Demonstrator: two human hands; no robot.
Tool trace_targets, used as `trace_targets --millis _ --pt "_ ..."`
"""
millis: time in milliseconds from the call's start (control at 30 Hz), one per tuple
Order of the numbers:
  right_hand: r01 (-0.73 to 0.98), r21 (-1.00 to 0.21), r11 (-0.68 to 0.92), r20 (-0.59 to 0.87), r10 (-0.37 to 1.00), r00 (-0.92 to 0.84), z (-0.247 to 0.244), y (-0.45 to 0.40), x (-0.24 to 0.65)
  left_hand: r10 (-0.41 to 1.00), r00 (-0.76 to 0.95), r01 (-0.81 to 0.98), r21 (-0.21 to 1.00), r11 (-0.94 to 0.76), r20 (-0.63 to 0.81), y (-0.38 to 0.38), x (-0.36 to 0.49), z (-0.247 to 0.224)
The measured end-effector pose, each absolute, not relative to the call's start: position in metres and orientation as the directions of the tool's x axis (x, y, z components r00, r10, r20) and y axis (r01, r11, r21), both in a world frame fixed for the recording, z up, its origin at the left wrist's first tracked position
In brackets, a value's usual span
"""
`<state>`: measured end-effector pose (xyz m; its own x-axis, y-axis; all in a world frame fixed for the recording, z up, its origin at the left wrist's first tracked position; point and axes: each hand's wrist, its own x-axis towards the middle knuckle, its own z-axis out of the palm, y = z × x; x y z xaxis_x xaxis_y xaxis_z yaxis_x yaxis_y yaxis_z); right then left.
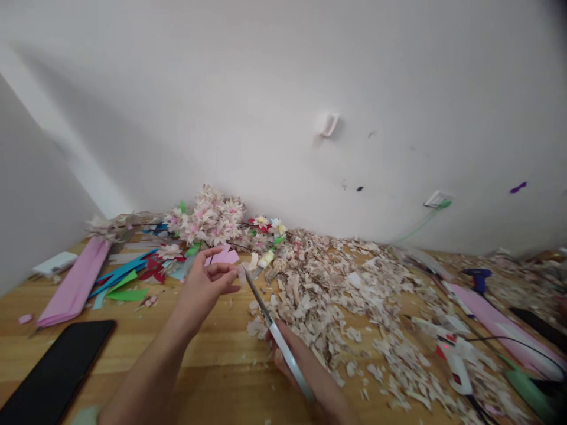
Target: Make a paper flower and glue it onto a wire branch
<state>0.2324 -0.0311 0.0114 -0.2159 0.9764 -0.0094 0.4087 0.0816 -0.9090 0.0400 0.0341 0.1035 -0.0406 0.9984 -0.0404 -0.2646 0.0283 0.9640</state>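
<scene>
At the left edge of the bench (133, 354) lay a folded pink paper strip (73, 283); finished-looking pink paper blossoms (208, 218) stood at the back edge. The left hand (204, 289), fingers close together, pinched what looked like a small pale paper scrap (242, 273) at the long steel scissors (266, 310), gripped in the right hand (292, 360), beside a large heap of cut cream paper pieces (336, 295).

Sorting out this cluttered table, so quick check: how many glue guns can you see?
2: a blue glue gun far right, a white glue gun nearer among paper scraps; others may be hidden.
</scene>
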Motion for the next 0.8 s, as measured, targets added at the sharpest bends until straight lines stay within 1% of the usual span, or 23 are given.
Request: trace_targets --millis 100,267,533,667,800 --pt "0.416 -0.902 0.111 -0.008 0.962 -0.274 0.012 -0.030 0.234 0.998 -0.027 -0.245 0.968 0.044 -0.052 0.032 0.043 0.105" --pt "0.353 -0.930 0.106 0.009 0.964 -0.264 0.019 -0.031 0.233 0.999 -0.005 -0.240 0.970 0.044 -0.046 0.032 0.051 0.102" --pt "0.270 -0.962 0.029 -0.025 0.980 -0.195 0.022 -0.036 0.231 0.996 -0.011 -0.212 0.973 0.088 -0.093 0.030 0.055 0.105" --pt "0.207 -0.978 -0.021 -0.066 0.975 -0.211 0.033 -0.033 0.226 0.996 -0.005 -0.215 0.972 0.091 -0.094 0.029 0.054 0.106" --pt "0.222 -0.975 -0.034 -0.082 0.974 -0.211 0.034 -0.028 0.223 0.997 0.007 -0.214 0.974 0.078 -0.078 0.029 0.052 0.105"
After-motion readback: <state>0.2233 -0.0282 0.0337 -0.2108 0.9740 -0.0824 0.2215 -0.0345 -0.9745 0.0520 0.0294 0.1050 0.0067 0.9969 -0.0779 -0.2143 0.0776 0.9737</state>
